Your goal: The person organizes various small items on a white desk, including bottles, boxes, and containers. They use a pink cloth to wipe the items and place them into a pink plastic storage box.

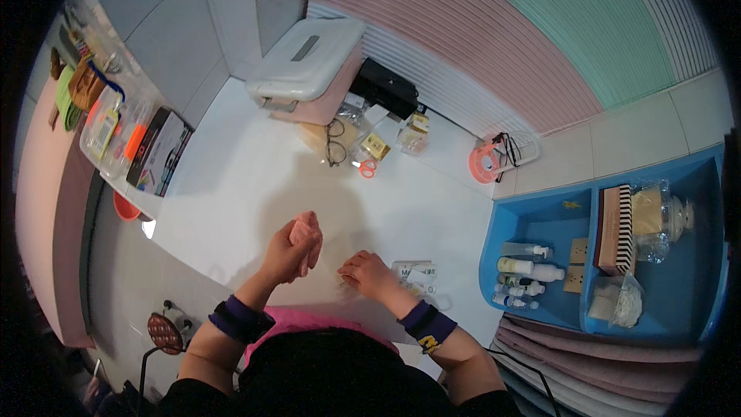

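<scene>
My left hand [282, 253] is closed around a folded pink cloth [307, 241], held above the white table [231, 208] near its front edge. To the right of it, my right hand [372, 274] is low over the tabletop with its fingers curled down. What those fingers hold, if anything, is too small to tell; something pale and see-through shows just below them. Beside the right wrist lie small white printed packets [417, 274].
A pink storage box with a white lid [309, 50] stands at the back. Near it are a black case [386, 86], glasses [335, 143] and orange scissors [367, 168]. A blue divided tray [532, 220] with bottles is at the right. A clear bin [116, 135] stands at the left.
</scene>
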### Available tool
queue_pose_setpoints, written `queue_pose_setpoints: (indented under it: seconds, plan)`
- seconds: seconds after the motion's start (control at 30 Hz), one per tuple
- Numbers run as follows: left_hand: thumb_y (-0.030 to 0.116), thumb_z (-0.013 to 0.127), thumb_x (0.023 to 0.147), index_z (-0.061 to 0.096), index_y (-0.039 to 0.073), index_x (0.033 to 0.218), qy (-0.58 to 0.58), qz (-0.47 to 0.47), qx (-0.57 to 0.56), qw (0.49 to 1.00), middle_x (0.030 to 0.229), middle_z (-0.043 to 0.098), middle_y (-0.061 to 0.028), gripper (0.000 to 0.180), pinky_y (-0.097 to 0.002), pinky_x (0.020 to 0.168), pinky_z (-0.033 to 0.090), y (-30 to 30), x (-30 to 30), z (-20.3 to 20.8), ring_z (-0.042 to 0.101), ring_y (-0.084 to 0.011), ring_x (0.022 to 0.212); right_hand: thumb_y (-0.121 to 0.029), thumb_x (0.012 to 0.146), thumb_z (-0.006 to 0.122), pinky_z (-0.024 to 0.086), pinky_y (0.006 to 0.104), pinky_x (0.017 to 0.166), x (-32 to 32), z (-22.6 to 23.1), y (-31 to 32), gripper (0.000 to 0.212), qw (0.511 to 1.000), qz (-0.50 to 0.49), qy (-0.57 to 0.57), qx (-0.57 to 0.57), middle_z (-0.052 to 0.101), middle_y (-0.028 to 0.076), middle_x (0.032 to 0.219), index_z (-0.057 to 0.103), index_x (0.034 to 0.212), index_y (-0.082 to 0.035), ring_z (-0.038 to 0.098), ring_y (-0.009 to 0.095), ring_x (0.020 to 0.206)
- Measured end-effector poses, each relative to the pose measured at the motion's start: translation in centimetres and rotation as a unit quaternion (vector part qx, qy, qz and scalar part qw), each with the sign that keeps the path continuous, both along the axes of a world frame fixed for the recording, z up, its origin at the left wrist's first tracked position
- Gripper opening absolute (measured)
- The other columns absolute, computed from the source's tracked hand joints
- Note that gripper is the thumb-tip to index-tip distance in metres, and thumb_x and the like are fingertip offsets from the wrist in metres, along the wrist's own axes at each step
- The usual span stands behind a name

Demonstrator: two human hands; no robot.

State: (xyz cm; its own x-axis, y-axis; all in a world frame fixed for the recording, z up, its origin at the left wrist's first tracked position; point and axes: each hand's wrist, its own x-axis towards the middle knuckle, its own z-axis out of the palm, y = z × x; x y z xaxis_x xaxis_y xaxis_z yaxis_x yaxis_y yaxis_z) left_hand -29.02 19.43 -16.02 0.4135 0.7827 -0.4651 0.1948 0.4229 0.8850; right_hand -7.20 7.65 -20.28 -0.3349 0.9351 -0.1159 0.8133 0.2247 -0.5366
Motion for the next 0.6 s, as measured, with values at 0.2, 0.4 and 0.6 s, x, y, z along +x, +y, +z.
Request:
queue_pose_setpoints:
  seconds: [0.2, 0.4, 0.6]
  plan:
    - [0.026, 0.065, 0.088, 0.057, 0.0, 0.12, -0.021, -0.018, -0.02, 0.999, 0.096, 0.067, -0.0078, 0.041, -0.0308, 0.075, 0.052, 1.6, 2.2, -0.4, 0.064, -0.0147, 0.085, -0.015, 0.083, 0.066, 0.048, 0.0382, 0.087, 4.8, 1.8, 4.2, 0.021, 0.988, -0.123, 0.08, 0.04, 0.066, 0.007, 0.101, 0.07, 0.104, -0.012, 0.059, 0.028, 0.098]
    - [0.026, 0.065, 0.088, 0.059, 0.003, 0.114, -0.042, -0.04, -0.067, 0.996, 0.097, 0.065, -0.0046, 0.035, -0.0298, 0.075, 0.051, 2.9, 6.0, -0.8, 0.061, -0.012, 0.086, -0.01, 0.083, 0.069, 0.051, 0.0349, 0.08, 12.6, -0.6, 10.0, 0.036, 0.906, -0.384, 0.17, 0.059, 0.06, 0.01, 0.112, 0.061, 0.118, -0.009, 0.059, 0.024, 0.092]
    - [0.025, 0.066, 0.089, 0.058, 0.003, 0.117, -0.036, -0.062, -0.076, 0.995, 0.101, 0.065, -0.0038, 0.036, -0.0295, 0.079, 0.05, 4.3, 9.6, -0.4, 0.061, -0.0112, 0.09, -0.009, 0.083, 0.071, 0.052, 0.0317, 0.08, 19.7, -6.5, 15.7, 0.057, 0.817, -0.52, 0.218, 0.122, 0.053, 0.014, 0.123, 0.046, 0.133, -0.006, 0.058, 0.021, 0.092]
